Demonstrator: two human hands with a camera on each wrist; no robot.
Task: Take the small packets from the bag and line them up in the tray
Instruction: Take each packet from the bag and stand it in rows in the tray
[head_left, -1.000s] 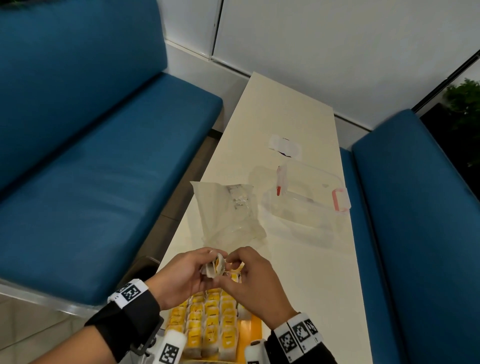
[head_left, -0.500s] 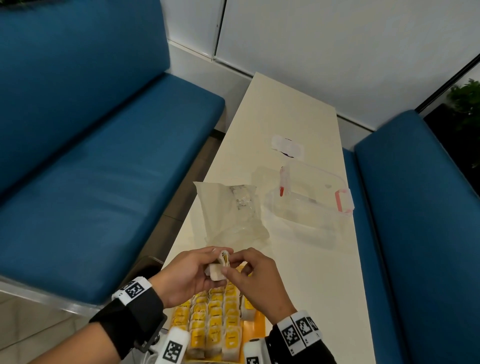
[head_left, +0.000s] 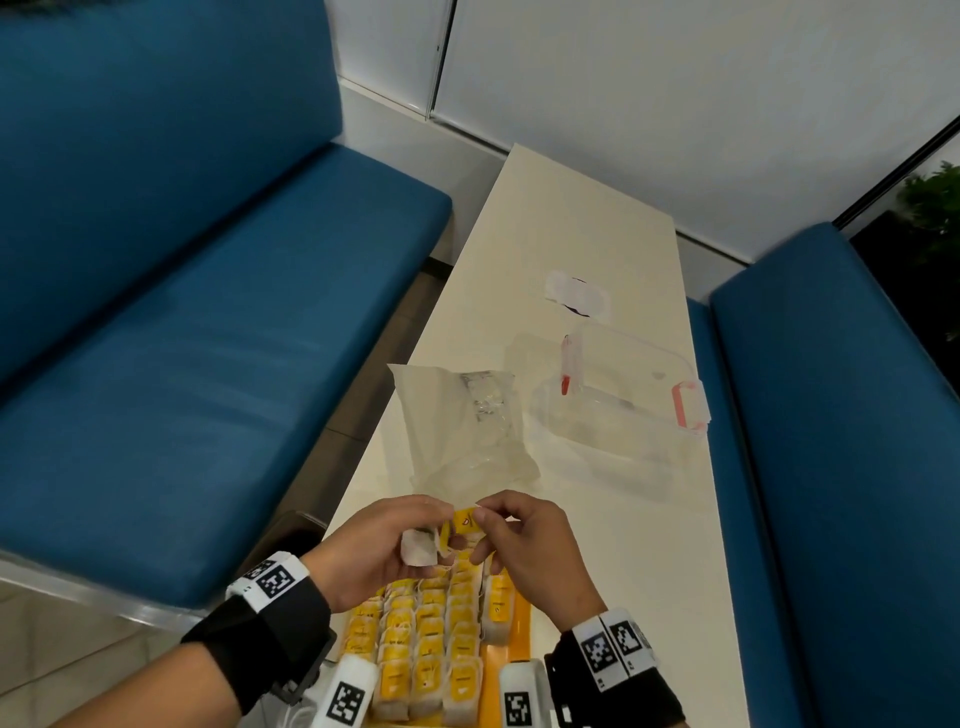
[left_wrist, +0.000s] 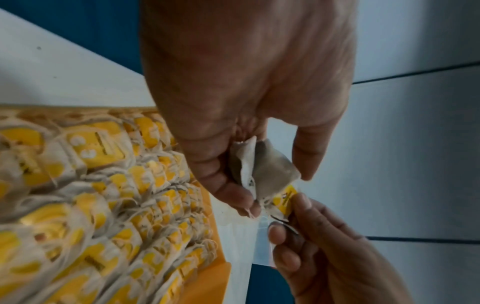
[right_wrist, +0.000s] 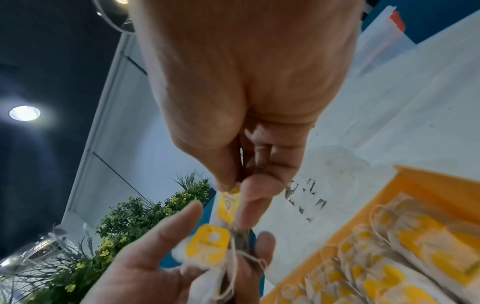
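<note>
Just above the tray's far end, my left hand (head_left: 434, 543) grips a small bunch of white tea-bag packets (head_left: 418, 548), seen close in the left wrist view as the packets (left_wrist: 270, 166). My right hand (head_left: 480, 527) pinches the yellow tag (head_left: 465, 521) of one packet between thumb and forefinger; the right wrist view shows that tag (right_wrist: 228, 205) above a second tag (right_wrist: 207, 244) lying on the bunch. The orange tray (head_left: 522, 631) holds several rows of yellow-tagged packets (head_left: 431, 649). The clear plastic bag (head_left: 467, 431) lies flat beyond my hands.
A clear lidded container (head_left: 623, 410) with red clips stands to the right of the bag. A white sticker (head_left: 576, 293) lies farther up the narrow cream table (head_left: 613, 545). Blue benches (head_left: 208, 364) flank the table on both sides.
Both hands stayed over the tray's far end. My right fingers shifted from the bunch to one yellow tag and drew it up, while the left hand kept hold of the packets.
</note>
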